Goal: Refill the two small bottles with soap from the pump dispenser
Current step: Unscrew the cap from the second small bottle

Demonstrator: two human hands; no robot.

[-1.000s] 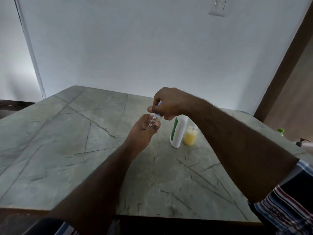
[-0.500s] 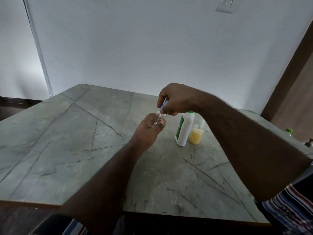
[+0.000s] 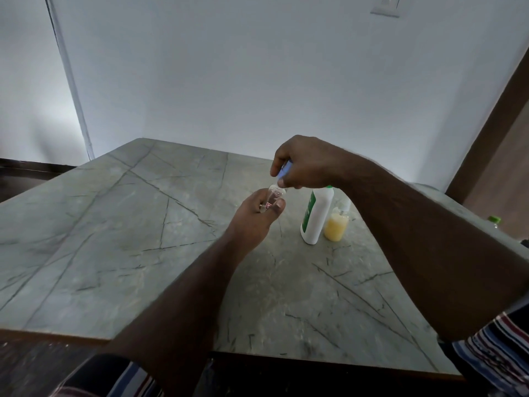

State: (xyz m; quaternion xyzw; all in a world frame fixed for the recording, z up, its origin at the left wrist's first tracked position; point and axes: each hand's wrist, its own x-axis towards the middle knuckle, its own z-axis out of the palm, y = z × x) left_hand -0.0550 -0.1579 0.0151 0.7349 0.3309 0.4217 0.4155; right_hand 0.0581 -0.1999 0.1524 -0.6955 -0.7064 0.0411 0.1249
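Above the table (image 3: 114, 239), right hand (image 3: 303, 164) has lifted the blue cap (image 3: 285, 171) off the left-gripped clear bottle (image 3: 273, 196).

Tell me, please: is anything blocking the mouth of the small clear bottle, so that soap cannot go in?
Nothing sits on the mouth of the small clear bottle, which the left hand grips. The right hand holds the blue cap just above it.

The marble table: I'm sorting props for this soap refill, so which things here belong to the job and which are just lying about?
Job: clear small bottle in left hand; its blue cap in right hand; yellow-filled small bottle; white bottle.

Lying about: green-capped bottle at the right edge.
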